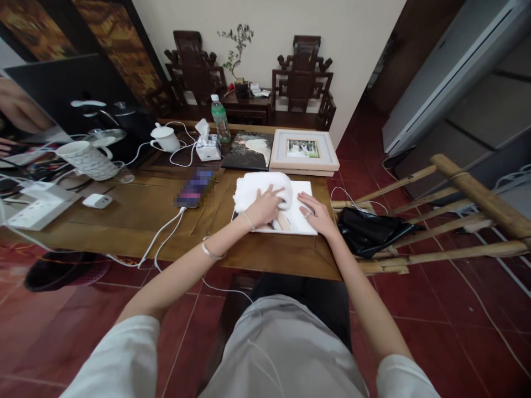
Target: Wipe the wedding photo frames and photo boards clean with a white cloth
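- Left hand status: I am seeing the left hand (265, 211) lying across the white cloth (259, 185) with fingers spread, not clenching. The palm is hiding the contact, so I am not able to tell how firmly it is bearing down.
- Right hand status: the right hand (318, 215) is resting flat on the right side of the picture panel (296, 220), fingers extended, grasping nothing.
- Location: the panel is lying on the table (265, 253) near the front edge; the cloth is covering much of its left part.
- Slip hazard: if the right hand is steadying too lightly, a sideways push through the cloth could be turning the panel toward that edge.
- Scratch hazard: a ring (307, 215) on the right hand is sitting close to the panel's surface; a twist of the fingers could be marking it.
- Collision hazard: the framed picture (302, 166) and the dark photo panel (243, 155) are lying just behind; excess forward travel could be shoving either one.
- Snag hazard: a white charging cable (163, 226) is running from the phone (196, 188) over the table's front edge; an outward swing of the left arm could be dragging both.
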Motion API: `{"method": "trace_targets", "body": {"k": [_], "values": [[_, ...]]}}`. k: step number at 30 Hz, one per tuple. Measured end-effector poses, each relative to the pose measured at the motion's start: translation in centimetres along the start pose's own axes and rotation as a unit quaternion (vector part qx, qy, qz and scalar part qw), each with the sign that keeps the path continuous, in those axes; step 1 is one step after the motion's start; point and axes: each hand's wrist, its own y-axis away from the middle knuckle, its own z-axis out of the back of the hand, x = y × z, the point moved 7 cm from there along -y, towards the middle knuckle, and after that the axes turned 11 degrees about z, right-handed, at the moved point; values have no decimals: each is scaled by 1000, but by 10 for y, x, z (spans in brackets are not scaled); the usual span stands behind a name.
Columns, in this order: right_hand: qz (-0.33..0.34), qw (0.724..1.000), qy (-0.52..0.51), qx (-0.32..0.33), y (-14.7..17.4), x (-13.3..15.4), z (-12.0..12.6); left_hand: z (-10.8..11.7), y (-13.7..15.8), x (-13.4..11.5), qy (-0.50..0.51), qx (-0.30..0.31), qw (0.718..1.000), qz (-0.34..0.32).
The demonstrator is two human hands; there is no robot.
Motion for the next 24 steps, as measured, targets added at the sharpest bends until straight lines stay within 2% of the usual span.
{"method": "trace_targets", "body": {"k": [4,7,11,18,21,24], "values": [[1,1000,3,2,0,1,0,-4,-31,7,-5,-16,1000,23],[1,1000,7,2,0,1,-1,-7,-35,4,-16,-31,999,22],[0,1000,10,4,0,1,-2,-10,-9,-11,-29,-33,999,4],[-2,1000,25,-5,0,3,-3,-12,82,-47,-16,-14,998,-53],[0,1000,28,-13,0,4,-5,-11,86,-48,-4,-7,998,-67],[-4,999,30,-20,-1,3,-5,-9,62,-35,-3,-18,999,-47]]}}
